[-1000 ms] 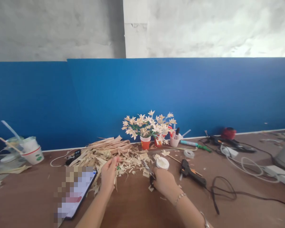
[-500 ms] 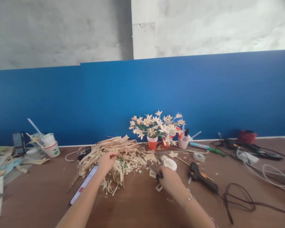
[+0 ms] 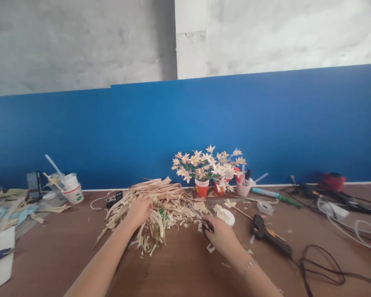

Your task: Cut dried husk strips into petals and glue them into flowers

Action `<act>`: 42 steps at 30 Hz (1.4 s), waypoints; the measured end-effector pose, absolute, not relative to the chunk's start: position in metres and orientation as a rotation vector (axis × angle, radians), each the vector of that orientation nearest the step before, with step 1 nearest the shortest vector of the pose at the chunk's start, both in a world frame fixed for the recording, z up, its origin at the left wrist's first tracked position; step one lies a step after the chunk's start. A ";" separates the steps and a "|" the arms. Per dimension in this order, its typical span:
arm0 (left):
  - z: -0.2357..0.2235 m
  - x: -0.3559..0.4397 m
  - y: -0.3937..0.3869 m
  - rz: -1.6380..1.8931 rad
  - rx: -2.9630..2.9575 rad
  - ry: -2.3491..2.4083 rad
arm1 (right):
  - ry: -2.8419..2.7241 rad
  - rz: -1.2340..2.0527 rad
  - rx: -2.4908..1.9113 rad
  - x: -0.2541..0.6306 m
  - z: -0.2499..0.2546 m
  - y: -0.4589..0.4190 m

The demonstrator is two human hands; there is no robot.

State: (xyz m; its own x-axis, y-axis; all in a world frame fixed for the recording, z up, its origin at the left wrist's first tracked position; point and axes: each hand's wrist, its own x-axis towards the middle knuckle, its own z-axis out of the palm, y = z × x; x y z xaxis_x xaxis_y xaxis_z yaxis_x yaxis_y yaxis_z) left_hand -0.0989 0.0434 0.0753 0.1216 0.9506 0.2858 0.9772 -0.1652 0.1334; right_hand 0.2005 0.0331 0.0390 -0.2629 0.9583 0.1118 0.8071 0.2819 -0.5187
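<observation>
A pile of pale dried husk strips [image 3: 160, 187] lies on the brown table, with curled ends hanging toward me. My left hand [image 3: 140, 209] is down in that pile, fingers curled together on the strips; its fingertips are partly hidden. To the right, my right hand [image 3: 220, 234] is closed round the black handles of a pair of scissors [image 3: 205, 227], whose blades point toward the pile. Just behind that hand sits a small white dish [image 3: 229, 218] with pale petal pieces. Small cut scraps [image 3: 210, 248] lie beside the scissors.
Pale handmade flowers [image 3: 208, 163] stand in red cups [image 3: 202, 189] at the back. On the right lie a tape roll [image 3: 265, 207], a black glue gun [image 3: 268, 237] and looping cables [image 3: 323, 258]. White cups [image 3: 74, 195] and a white sheet [image 3: 1, 264] are at left.
My left hand has lowered deeper into the husk strips. My right hand keeps hold of the scissors. The whole view has shifted slightly, and the phone is now mostly behind my left forearm.
</observation>
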 end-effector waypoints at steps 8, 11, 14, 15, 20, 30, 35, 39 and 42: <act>0.103 -0.068 0.030 -1.507 -2.207 -2.266 | -1.739 1.310 -1.065 0.180 0.024 0.027; 0.088 -0.045 0.023 -2.099 -2.219 -2.317 | -1.731 1.441 -0.935 0.175 0.023 0.022; 0.069 -0.024 0.014 -2.389 -2.225 -2.315 | -1.697 1.559 -0.873 0.171 0.023 0.018; 0.064 -0.019 0.011 -2.403 -2.203 -2.345 | -1.683 1.581 -0.866 0.170 0.023 0.018; 0.046 -0.006 0.004 -2.325 -2.199 -2.535 | -1.625 1.685 -0.890 0.171 0.021 0.020; 0.032 -0.007 0.006 -2.417 -2.181 -2.617 | -1.668 1.624 -0.941 0.168 0.013 0.022; 0.029 -0.011 0.006 -2.445 -2.147 -2.622 | -1.693 1.607 -0.975 0.168 0.016 0.021; 0.028 -0.015 0.009 -2.477 -2.131 -2.640 | -1.733 1.603 -1.026 0.169 0.019 0.021; 0.025 -0.016 0.012 -2.476 -2.168 -2.661 | -1.750 1.592 -1.072 0.170 0.021 0.020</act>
